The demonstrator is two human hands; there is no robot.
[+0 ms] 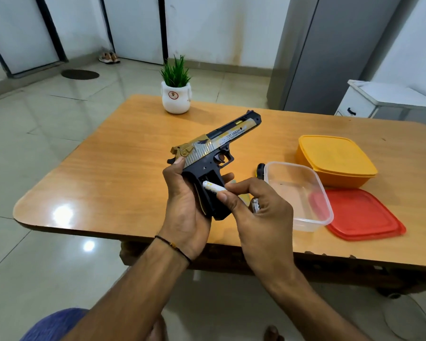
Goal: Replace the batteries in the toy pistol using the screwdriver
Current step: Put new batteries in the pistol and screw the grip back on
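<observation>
My left hand (185,205) grips the handle of the black and gold toy pistol (214,148), held above the table with its barrel pointing away to the right. The battery slot in the grip is uncovered. My right hand (256,212) pinches a white battery (213,188) by one end, its other end inside the slot. Another battery (255,205) shows beside my right hand's fingers. The screwdriver's black and yellow handle (260,169) lies on the table behind the clear box, mostly hidden.
On the wooden table (108,183) stand a clear plastic box (298,193), a yellow lidded box (335,158), a red lid (362,215) and a potted plant (176,94). A white cabinet (389,102) stands at the far right.
</observation>
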